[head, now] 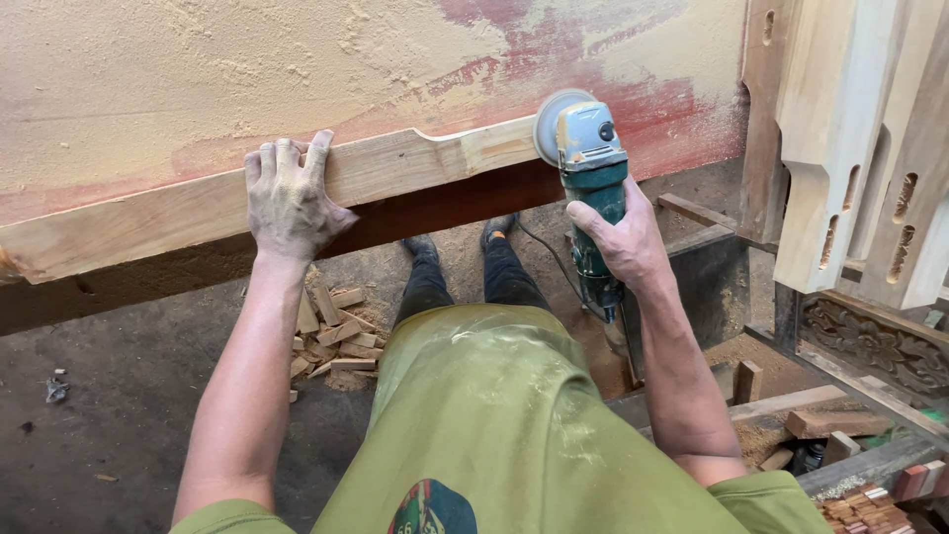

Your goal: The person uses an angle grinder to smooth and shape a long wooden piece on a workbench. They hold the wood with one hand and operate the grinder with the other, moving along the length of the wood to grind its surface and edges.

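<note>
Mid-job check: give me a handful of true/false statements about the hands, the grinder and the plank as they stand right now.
1. The left hand lies flat on top of the wooden plank. True.
2. The right hand holds a hammer. False: it grips a green angle grinder.
3. The grinder's disc is at the plank's right end. True.
4. The plank lies flat on the floor. False: it is held up on edge above the dusty floor.
5. A pile of small wood offcuts lies on the floor beneath the left arm. True.
6. Both hands are on the grinder. False: only the right hand holds it.
</note>
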